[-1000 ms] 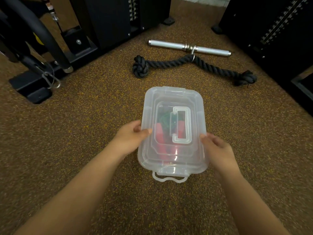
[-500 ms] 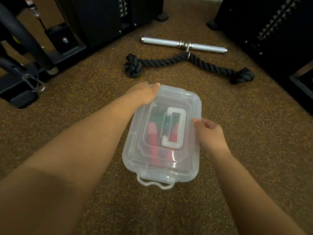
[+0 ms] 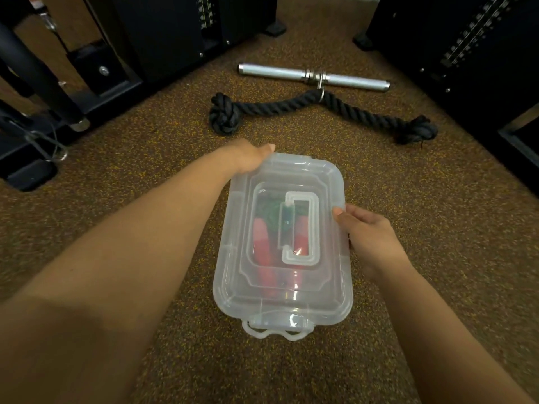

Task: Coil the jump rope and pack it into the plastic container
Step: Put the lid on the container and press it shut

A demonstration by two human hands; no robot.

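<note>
Nearly Packed: Lid On, Far Latch Left

Now the left hand (image 3: 248,158) grips the far-left corner of the box (image 3: 284,237), fingers curled over the lid (image 3: 329,290) rim. Between the hands, the box's long axis runs away from the person on the floor (image 3: 145,147). Inside, under the closed lid, lie the rope's (image 3: 264,252) red handles and green coil. The right hand (image 3: 367,237) clasps the right edge. The left hand is nearer the far end, probably about to be pressed shut.

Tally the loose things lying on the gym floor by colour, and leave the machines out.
Clear: 1, the plastic container, lid on, with the jump rope inside (red handles, green cord)
Black: 1, the thick knotted rope
Silver: 1, the metal bar
Total: 3 on the floor, and 4 if the jump rope is counted too.
</note>
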